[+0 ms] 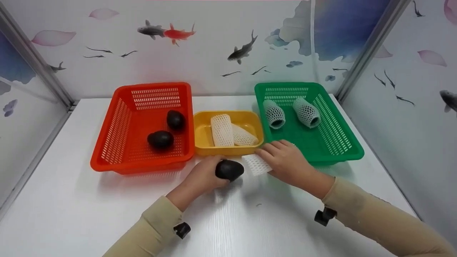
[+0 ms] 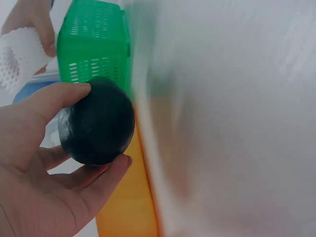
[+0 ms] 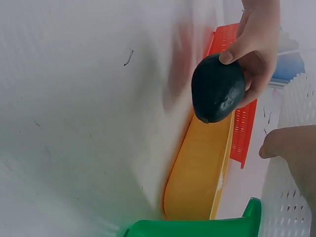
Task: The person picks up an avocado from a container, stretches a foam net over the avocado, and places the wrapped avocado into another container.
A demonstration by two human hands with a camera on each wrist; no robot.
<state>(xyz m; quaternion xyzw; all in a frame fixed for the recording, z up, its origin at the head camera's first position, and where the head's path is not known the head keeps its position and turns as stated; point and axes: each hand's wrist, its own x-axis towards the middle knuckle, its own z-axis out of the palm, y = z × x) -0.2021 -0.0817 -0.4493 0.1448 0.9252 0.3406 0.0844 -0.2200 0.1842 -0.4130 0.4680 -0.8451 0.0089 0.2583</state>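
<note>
Tabletop [image 1: 221, 235]: white, under everything listed; bearings taken from my own position, 12 o'clock straight ahead. Orange-red basket [image 1: 125, 123] at 11 o'clock, perforated walls. Green basket [image 1: 317, 141] at 1 o'clock, same type. Yellow tray [image 1: 214, 151] at 12 o'clock, between the two.

My right grip [image 1: 291, 166], near 1 o'clock before the green basket's closest corner, pinches a white foam sleeve [image 1: 256, 165] between thumb and fingers. My left grip [image 1: 204, 174], between 11 and 12, is curled around one dark fruit [image 1: 229, 170], thumb to one side, fingers to the other. The fruit is held clear of the tabletop; the wrist views show a gap between it and the sleeve.

Two loose sleeves [image 1: 222, 130] lie overlapping in the yellow tray. Two filled sleeves [image 1: 307, 112], dark inside, lie at the green basket's 9 and 12. Two spare fruits [image 1: 161, 139] lie at the orange-red basket's 3 and 4. A small dark thread [image 1: 259, 205] lies between 12 and 1.
</note>
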